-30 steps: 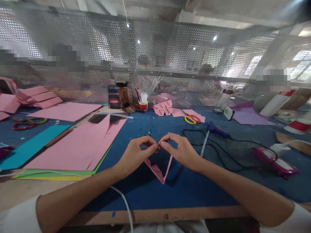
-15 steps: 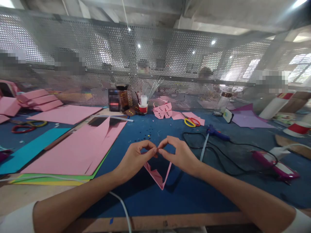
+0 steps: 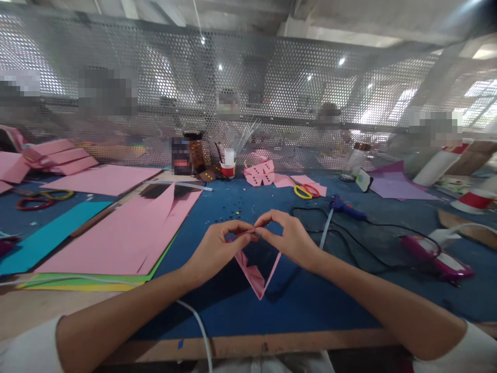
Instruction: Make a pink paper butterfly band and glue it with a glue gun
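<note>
Right at the near edge of the blue table (image 3: 240,322), a white cable (image 3: 200,321) drops over the side. Just beyond, the folded pink paper (image 3: 255,280) is between the two hands, a V with its point towards the wearer; whether that point touches the table, I cannot tell. One arm of the V runs up to the left hand (image 3: 215,251), thumb and forefinger pinching the paper; the other runs up to the right hand (image 3: 289,238), pinching as well, and the two sets of fingertips meet at the top, hiding exactly which edges they grip.

Out to the left, a large pink sheet (image 3: 112,241) lies over green (image 3: 159,266) and yellow (image 3: 77,286) ones, a turquoise sheet (image 3: 58,233) beside it. Over on the right, a magenta device (image 3: 413,248), and further up a blue glue gun (image 3: 347,208), a clear stick (image 3: 326,230) slanting from it towards the right forearm.

Deeper now: yellow-and-red-handled scissors (image 3: 306,191) by pink scraps (image 3: 282,180), then a pink cutout (image 3: 254,176) with black dots, and a red-and-white cup (image 3: 228,170) near a dark-lidded jar (image 3: 196,154). Behind it all stands a perforated metal screen (image 3: 248,59).
</note>
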{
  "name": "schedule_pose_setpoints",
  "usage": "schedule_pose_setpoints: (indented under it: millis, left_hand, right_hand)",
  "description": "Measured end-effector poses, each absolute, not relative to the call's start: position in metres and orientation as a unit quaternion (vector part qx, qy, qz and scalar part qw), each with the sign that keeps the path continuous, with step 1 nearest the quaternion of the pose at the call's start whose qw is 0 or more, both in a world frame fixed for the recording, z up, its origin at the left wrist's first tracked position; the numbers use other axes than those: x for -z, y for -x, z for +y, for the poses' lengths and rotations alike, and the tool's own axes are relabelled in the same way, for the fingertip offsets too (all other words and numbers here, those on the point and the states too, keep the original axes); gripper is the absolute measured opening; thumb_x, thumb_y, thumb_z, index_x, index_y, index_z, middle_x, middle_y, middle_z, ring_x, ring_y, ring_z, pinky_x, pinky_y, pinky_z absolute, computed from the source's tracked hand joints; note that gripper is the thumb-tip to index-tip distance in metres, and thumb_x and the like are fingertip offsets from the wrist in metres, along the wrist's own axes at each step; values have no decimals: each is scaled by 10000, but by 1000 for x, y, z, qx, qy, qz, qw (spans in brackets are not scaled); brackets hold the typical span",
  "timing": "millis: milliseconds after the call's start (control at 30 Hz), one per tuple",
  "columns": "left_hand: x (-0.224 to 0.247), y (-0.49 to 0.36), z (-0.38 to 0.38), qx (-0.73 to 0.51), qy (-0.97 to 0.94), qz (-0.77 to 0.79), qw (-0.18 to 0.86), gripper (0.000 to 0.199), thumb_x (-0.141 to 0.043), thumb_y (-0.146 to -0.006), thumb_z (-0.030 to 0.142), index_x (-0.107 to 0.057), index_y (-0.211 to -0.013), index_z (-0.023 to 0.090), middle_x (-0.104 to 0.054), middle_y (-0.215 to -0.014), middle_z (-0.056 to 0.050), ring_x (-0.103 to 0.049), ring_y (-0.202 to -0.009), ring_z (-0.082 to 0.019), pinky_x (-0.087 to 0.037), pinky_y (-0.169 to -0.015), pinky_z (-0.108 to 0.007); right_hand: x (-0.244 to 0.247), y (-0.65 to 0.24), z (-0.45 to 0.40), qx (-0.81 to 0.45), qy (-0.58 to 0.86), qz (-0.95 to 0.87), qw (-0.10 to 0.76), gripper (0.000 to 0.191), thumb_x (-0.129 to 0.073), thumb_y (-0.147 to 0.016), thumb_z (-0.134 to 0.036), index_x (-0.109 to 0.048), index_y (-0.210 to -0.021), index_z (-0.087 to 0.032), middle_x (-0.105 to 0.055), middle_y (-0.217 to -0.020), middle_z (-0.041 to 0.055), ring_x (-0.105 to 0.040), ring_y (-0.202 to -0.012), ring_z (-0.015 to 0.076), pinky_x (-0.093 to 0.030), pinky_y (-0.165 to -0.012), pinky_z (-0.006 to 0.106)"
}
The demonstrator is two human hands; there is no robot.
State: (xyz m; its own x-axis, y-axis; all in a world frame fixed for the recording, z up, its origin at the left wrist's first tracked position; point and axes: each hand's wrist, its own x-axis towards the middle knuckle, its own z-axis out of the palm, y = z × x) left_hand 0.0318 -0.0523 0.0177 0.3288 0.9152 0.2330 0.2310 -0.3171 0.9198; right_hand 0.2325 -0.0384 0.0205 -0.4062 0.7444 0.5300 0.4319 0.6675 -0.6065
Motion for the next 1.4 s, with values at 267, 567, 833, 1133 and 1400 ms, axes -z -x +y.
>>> schedule_pose_setpoints:
  millis: [267, 567, 833, 1133, 1400]
  left_hand:
    - [-15, -32, -50, -419, -692, 402, 429, 203, -652, -858, 375, -718, -961, 213, -766, -918, -17, -695, -898, -199, -504, -819, -282]
    - [-15, -32, -50, -416, -722, 450, 321, 155, -643, -843, 346, -693, -815, 202, -723, -755, 14, -644, -721, -156, -463, -676, -247]
    - [-11, -30, -51, -419, -739, 434, 299, 133, -610, -871, 326, -679, -864, 213, -747, -796, 6, -685, -746, -165, -496, -695, -253]
    - [-10, -31, -51, -408, -735, 415, 347, 133, -593, -889, 319, -669, -916, 213, -754, -808, -2, -698, -748, -164, -517, -685, -248]
    - [-12, -30, -49, -399, -712, 425, 391, 187, -590, -891, 393, -636, -919, 213, -758, -854, -13, -689, -652, -156, -526, -627, -258]
  right_hand:
    - [-15, -234, -37, -36, 327, -845, 421, 53, -664, -879, -201, -645, -889, -250, -702, -878, -40, -642, -880, 144, -274, -1124, 432]
    - [-15, -232, -36, -29, 339, -853, 397, 86, -618, -832, -153, -599, -867, -229, -675, -858, -12, -632, -869, 165, -287, -1124, 455]
    - [-18, -233, -37, -33, 329, -863, 382, 55, -600, -870, -196, -585, -900, -239, -683, -895, -4, -629, -902, 178, -278, -1127, 474]
    - [-20, -234, -36, 50, 314, -885, 340, 79, -508, -910, -174, -562, -879, -222, -665, -854, 9, -610, -878, 172, -256, -1133, 457]
    - [-24, -240, -32, -99, 328, -870, 353, 97, -545, -951, -271, -630, -958, -224, -703, -934, 9, -640, -917, 170, -311, -1111, 440]
